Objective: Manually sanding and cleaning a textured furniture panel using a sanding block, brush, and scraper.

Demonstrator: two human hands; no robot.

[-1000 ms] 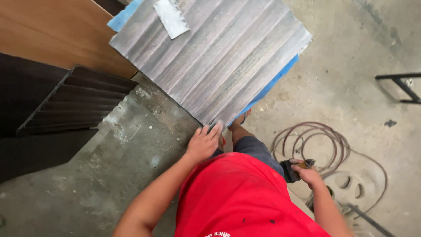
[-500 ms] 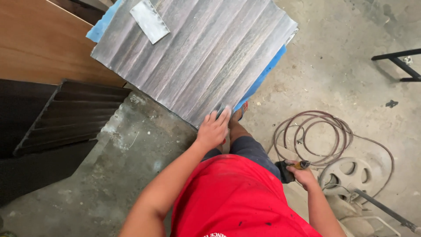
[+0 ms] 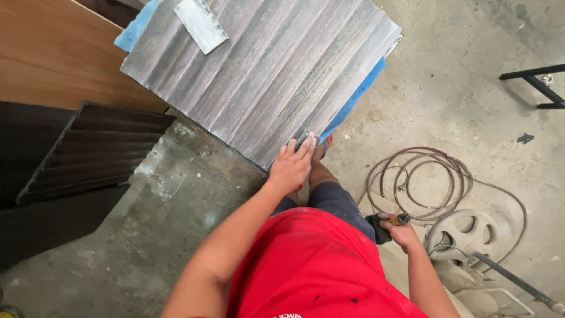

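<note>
A large grey fluted wood-grain panel [image 3: 265, 70] lies tilted over a blue sheet [image 3: 353, 97]. My left hand [image 3: 291, 168] reaches to the panel's near corner, fingers pressing a small grey pad [image 3: 307, 139] against the edge. My right hand [image 3: 405, 234] hangs by my hip, gripping a black tool [image 3: 379, 228] with a brass fitting that joins a coiled brown hose [image 3: 424, 176]. A grey rectangular sheet [image 3: 201, 23] rests on the far end of the panel. My red shirt fills the bottom of the view.
A brown wooden board [image 3: 53, 53] and a dark ribbed panel [image 3: 94, 147] lie at the left. A pale wheel-shaped disc [image 3: 465, 232] sits under the hose coil. A black metal frame [image 3: 535, 82] stands at the right on the concrete floor [image 3: 176, 224].
My left hand has moved up along the panel's near corner, and the small grey pad now shows under its fingertips. My right hand stays by my hip with the tool.
</note>
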